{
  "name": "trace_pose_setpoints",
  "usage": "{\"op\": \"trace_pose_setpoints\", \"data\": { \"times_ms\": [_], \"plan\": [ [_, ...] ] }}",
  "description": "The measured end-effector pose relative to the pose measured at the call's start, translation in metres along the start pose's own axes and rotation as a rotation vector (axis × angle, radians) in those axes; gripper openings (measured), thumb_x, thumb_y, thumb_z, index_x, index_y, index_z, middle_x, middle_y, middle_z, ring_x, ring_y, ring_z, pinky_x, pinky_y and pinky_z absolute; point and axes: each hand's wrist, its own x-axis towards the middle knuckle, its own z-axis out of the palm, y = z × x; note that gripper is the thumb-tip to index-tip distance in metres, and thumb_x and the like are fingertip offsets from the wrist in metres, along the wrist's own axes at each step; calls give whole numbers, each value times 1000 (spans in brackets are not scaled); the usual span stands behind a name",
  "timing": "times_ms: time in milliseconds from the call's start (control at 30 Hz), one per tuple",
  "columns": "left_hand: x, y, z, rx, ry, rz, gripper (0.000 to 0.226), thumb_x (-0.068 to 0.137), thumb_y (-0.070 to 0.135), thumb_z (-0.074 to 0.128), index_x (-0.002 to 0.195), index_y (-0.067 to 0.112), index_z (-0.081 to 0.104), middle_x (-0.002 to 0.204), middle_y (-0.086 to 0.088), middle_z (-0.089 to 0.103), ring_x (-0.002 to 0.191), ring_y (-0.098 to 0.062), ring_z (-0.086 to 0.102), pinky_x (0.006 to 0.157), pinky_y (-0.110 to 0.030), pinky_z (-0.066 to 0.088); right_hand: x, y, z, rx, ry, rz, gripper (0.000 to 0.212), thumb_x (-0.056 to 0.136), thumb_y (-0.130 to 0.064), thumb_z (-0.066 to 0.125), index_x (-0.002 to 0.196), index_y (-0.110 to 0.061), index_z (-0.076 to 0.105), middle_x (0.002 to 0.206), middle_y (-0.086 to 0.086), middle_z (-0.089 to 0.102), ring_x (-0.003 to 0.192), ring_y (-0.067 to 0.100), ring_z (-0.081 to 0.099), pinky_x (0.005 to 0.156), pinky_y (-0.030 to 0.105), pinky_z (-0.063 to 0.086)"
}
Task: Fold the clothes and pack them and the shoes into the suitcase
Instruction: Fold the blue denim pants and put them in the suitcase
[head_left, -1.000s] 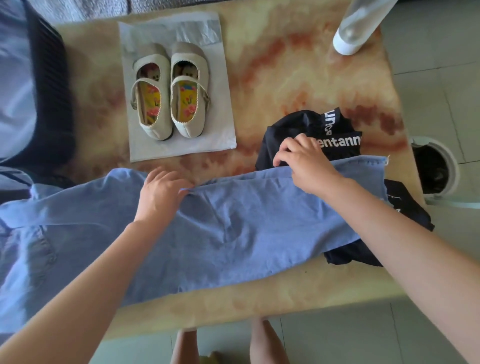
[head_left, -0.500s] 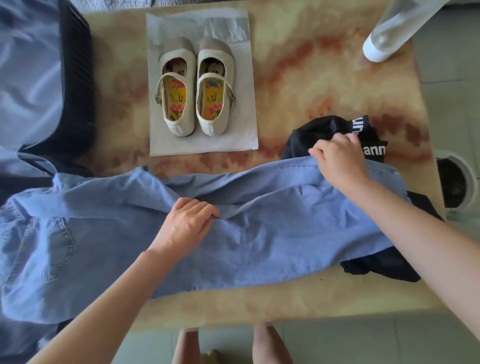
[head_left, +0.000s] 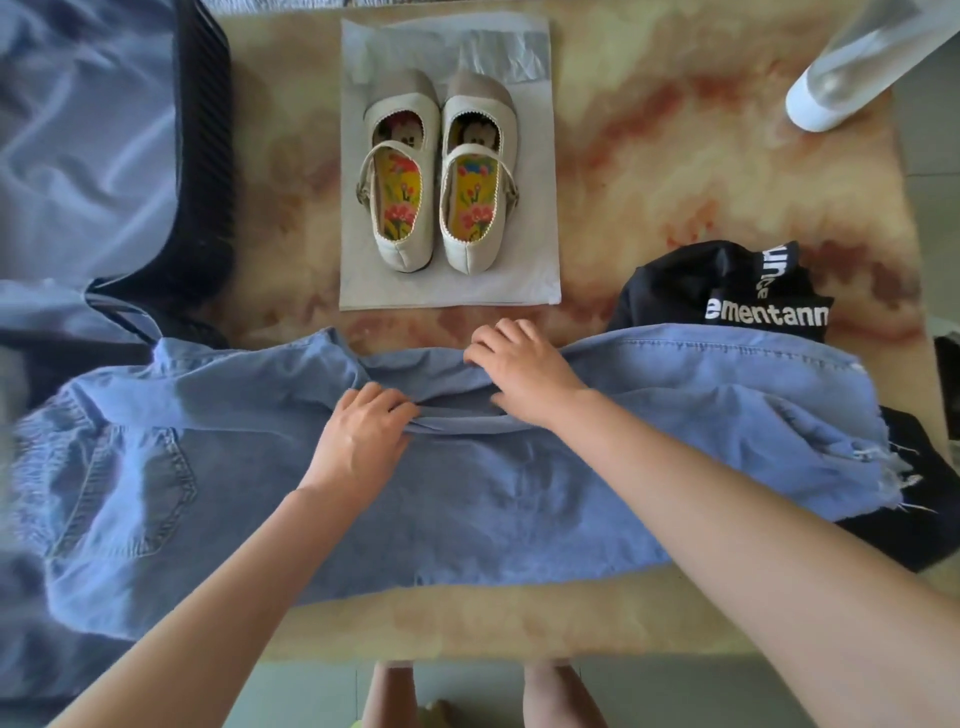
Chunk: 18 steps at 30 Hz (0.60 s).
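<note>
Your left hand (head_left: 358, 441) pinches a ridge of denim and your right hand (head_left: 524, 374) curls over the far edge of the jeans (head_left: 467, 519), spread across the table with the waist beside the open suitcase (head_left: 202, 156). Both grips seem meant to square the legs for folding. The shoes (head_left: 439, 176) sit unpacked on paper behind.

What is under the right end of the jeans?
A black garment with white lettering lies under the jeans, showing past their far edge and beyond the frayed hem. Its middle is covered, so how it is folded cannot be seen.
</note>
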Motion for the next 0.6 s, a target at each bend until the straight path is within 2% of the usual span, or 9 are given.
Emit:
{"op": "trace_pose_setpoints", "data": {
  "times_ms": [67, 133, 167, 233, 300, 333, 433, 600],
  "plan": [
    [1, -6, -2, 19, 33, 92, 29, 53, 3, 86, 75, 14, 70, 69, 2, 64, 70, -26, 62, 78, -30, 34, 13, -11, 4, -12, 101, 37, 36, 53, -7, 80, 86, -14, 67, 89, 4, 62, 82, 26, 56, 78, 32, 37],
    [-3, -7, -3, 27, 92, 168, 21, 61, 4, 80, 74, 14, 68, 67, 3, 62, 73, -24, 59, 81, -30, 34, 20, -12, 0, 87, 248, 90, 16, 65, -14, 81, 74, -10, 69, 73, 6, 65, 76, 29, 56, 76, 33, 31],
    [-5, -9, -3, 28, 135, 182, 16, 65, 5, 76, 77, 14, 68, 69, 3, 62, 77, -23, 56, 84, -31, 34, 23, -11, -5, 147, 312, 161, 13, 77, -20, 75, 77, -7, 71, 75, 9, 66, 81, 30, 55, 78, 34, 27],
    [-7, -10, -2, 11, 212, 177, 11, 75, 7, 67, 84, 14, 70, 76, 2, 63, 87, -22, 51, 96, -35, 34, 28, -7, -16, 181, 309, 374, 27, 95, -29, 55, 93, -8, 72, 87, 14, 66, 96, 30, 50, 86, 34, 24],
    [-5, -10, -2, -20, 274, 143, 18, 80, 4, 65, 95, 12, 71, 89, -2, 66, 101, -23, 51, 108, -41, 30, 33, -1, -17, 170, 316, 514, 34, 99, -33, 45, 97, -11, 70, 93, 11, 67, 102, 29, 48, 88, 34, 23],
    [-3, -8, -2, -23, 285, 110, 26, 80, 1, 66, 104, 11, 70, 100, -4, 67, 111, -24, 49, 112, -45, 26, 34, 0, -17, 174, 324, 558, 32, 98, -34, 45, 97, -13, 68, 96, 9, 67, 104, 27, 47, 88, 34, 23],
    [3, -7, -4, -7, 239, -18, 58, 76, 2, 73, 131, 12, 57, 135, -10, 53, 133, -28, 35, 115, -53, 18, 36, 4, -12, 228, 344, 584, 22, 93, -35, 56, 104, -17, 63, 109, 2, 62, 111, 26, 44, 86, 33, 20],
    [13, -26, -5, 20, 178, -161, 49, 78, 5, 74, 125, 9, 61, 131, -14, 56, 132, -32, 40, 108, -61, 26, 36, -2, -5, 253, 275, 435, 39, 85, -46, 63, 114, -20, 63, 114, 0, 58, 111, 26, 43, 89, 33, 22]
  ]
}}
